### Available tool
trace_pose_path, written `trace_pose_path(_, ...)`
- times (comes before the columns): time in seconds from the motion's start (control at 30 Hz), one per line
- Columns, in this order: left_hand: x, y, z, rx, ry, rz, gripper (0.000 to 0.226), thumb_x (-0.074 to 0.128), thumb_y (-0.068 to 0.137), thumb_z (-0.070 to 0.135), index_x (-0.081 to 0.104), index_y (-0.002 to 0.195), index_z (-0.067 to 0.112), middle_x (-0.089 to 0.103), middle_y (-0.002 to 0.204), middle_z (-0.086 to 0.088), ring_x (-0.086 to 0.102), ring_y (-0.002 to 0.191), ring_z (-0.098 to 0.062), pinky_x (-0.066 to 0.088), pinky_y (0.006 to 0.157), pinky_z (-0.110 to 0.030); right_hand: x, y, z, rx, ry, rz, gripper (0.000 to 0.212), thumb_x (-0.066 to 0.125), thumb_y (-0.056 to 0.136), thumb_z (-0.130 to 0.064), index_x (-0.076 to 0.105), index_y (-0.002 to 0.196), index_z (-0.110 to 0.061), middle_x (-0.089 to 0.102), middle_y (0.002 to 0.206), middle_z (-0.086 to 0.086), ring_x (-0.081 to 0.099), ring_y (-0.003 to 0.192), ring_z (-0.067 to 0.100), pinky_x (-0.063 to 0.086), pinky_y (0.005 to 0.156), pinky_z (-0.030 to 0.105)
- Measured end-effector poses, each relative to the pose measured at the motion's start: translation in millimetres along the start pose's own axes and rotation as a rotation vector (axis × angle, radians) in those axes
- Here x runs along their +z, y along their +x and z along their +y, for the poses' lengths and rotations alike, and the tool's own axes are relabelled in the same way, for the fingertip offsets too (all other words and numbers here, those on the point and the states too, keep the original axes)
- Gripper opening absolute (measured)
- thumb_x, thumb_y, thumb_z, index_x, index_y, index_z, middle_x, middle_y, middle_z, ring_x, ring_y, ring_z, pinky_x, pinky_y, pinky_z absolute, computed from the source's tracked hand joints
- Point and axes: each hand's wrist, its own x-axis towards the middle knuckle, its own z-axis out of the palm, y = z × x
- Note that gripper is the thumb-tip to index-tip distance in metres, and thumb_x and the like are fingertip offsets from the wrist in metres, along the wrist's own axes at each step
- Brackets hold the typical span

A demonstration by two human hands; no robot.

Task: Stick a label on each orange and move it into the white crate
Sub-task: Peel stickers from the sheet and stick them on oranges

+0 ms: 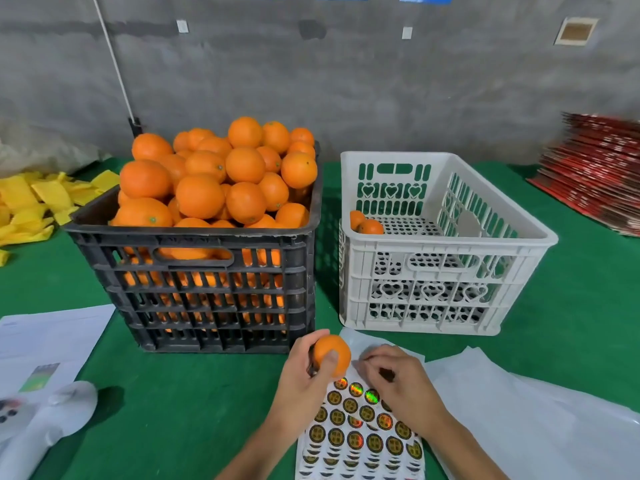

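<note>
My left hand (304, 372) grips one orange (334, 351) just above the near table, in front of the two crates. My right hand (394, 379) hovers over the top of a label sheet (360, 431), its fingers curled close together at the sheet's upper edge; whether they pinch a label is hidden. The sheet carries several round gold-and-black stickers. A black crate (207, 292) heaped with oranges (221, 174) stands at centre left. The white crate (436, 258) to its right holds two oranges (367, 223) in its far left corner.
Green cloth covers the table (173, 410). White papers (52, 337) and a white device (45, 424) lie at the near left. Loose white backing sheets (519, 410) lie at the near right. Yellow foam sleeves (31, 202) are at the far left, red flat cartons (595, 174) at the far right.
</note>
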Motion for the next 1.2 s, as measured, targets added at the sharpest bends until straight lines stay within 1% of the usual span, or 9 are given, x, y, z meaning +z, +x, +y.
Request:
trace_pose_path(0.1,0,-3,3,0.019,0.035,-0.006,0.050,0.067,0.082,0.067,0.059,0.129,0.052,0.062,0.134,0.003,0.068,0.118,-0.014,0.060,0.099,-0.042,-4,6,-9,0.160,0.103,0.177,0.016,0.070,0.097,-0.021,0.079,0.085,-0.025,0.069,0.095,-0.018,0.067,0.092,0.008,0.051,0.084,0.020)
trace_pose_path(0.2,6,-12,21,0.072,0.033,0.007,0.056,0.067,0.082,0.067,0.060,0.133,0.045,0.064,0.135,0.005,0.067,0.119,-0.012,0.058,0.101,-0.042,-3,6,-35,0.031,0.027,0.341,0.012,0.068,0.099,-0.021,0.079,0.094,-0.025,0.064,0.100,-0.021,0.065,0.098,0.008,0.050,0.084,0.017)
trace_pose_path(0.4,10,-15,108,0.244,-0.120,0.020,0.051,0.073,0.087,0.059,0.067,0.134,0.041,0.067,0.138,0.001,0.066,0.126,-0.021,0.056,0.103,-0.049,-48,18,-104,-0.155,0.305,0.270,0.022,0.057,0.106,-0.036,0.075,0.116,-0.040,0.068,0.123,-0.013,0.064,0.119,0.013,0.052,0.089,0.016)
trace_pose_path(0.57,10,18,212,0.377,0.023,0.009,0.066,0.073,0.085,0.061,0.061,0.143,0.031,0.063,0.137,0.004,0.066,0.123,-0.014,0.057,0.102,-0.043,-90,53,-148,-0.259,-0.040,0.282,0.064,0.063,0.093,-0.058,0.047,0.149,-0.034,0.051,0.144,-0.022,0.049,0.131,-0.004,0.038,0.102,0.006)
trace_pose_path(0.67,17,50,251,0.451,0.304,-0.043,0.067,0.071,0.094,0.052,0.055,0.150,0.021,0.062,0.141,0.007,0.063,0.119,-0.003,0.054,0.106,-0.032,-105,86,-158,-0.173,-0.179,0.480,0.072,0.074,0.084,-0.054,0.052,0.145,-0.022,0.061,0.134,-0.009,0.057,0.116,0.004,0.043,0.091,0.006)
trace_pose_path(0.8,-7,109,281,0.601,0.712,0.169,0.044,0.057,0.107,0.024,0.055,0.149,0.011,0.059,0.146,-0.010,0.057,0.132,-0.023,0.045,0.112,-0.036,-121,120,-150,-0.006,-0.409,0.490,0.073,0.072,0.090,-0.053,0.048,0.150,-0.018,0.063,0.137,0.006,0.061,0.122,0.026,0.051,0.095,0.040)
trace_pose_path(0.97,-50,169,288,0.290,1.400,-0.012,0.078,0.059,0.095,0.006,0.029,0.163,0.030,0.034,0.159,-0.018,0.043,0.137,-0.044,0.041,0.107,-0.049,-122,131,-121,-0.078,-0.308,0.493,0.036,0.060,0.103,-0.019,0.062,0.138,-0.016,0.063,0.139,0.003,0.060,0.117,0.012,0.046,0.106,0.017)
trace_pose_path(1.1,-52,175,285,0.373,1.382,0.006,0.066,0.064,0.097,0.008,0.043,0.156,0.029,0.046,0.145,-0.019,0.052,0.128,-0.040,0.044,0.105,-0.046,-119,122,-109,-0.100,-0.233,0.532,0.032,0.056,0.103,-0.010,0.066,0.133,-0.012,0.065,0.133,0.001,0.066,0.112,0.016,0.050,0.110,0.038)
trace_pose_path(1.2,-55,151,273,0.604,1.062,0.232,0.068,0.079,0.092,0.021,0.049,0.153,0.028,0.050,0.134,-0.014,0.057,0.117,-0.031,0.046,0.101,-0.032,-111,103,-101,-0.278,-0.224,0.582,0.028,0.058,0.100,-0.005,0.070,0.124,-0.012,0.068,0.117,-0.005,0.064,0.104,0.008,0.051,0.100,0.027)
